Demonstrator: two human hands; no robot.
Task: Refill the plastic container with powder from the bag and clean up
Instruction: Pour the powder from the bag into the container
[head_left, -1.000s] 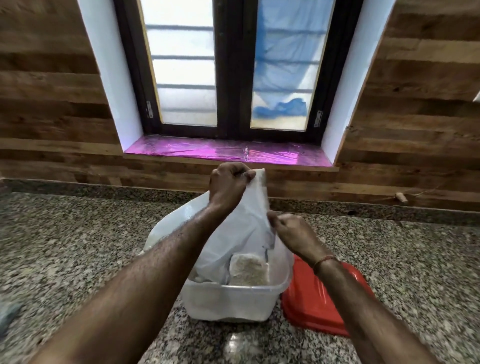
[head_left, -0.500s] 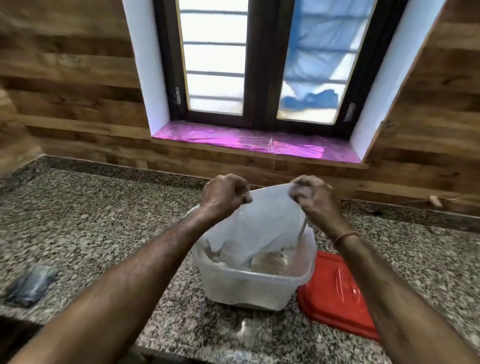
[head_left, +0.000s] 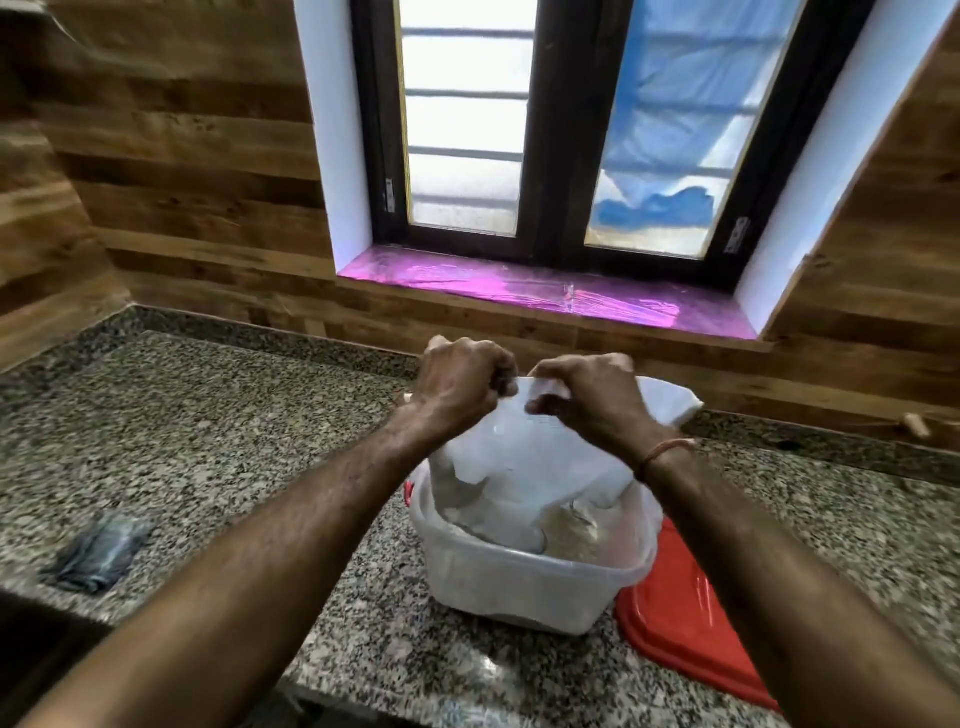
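My left hand (head_left: 462, 382) and right hand (head_left: 587, 397) pinch the upturned white plastic bag (head_left: 524, 457) over the clear plastic container (head_left: 519, 582) on the speckled granite surface (head_left: 208, 441), beside its red lid (head_left: 680, 618).

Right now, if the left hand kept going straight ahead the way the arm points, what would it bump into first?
Probably the wooden wall under the pink window sill. The left hand pinches the white bag above the plastic container, and nothing else shows beyond it, though depth is hard to judge.
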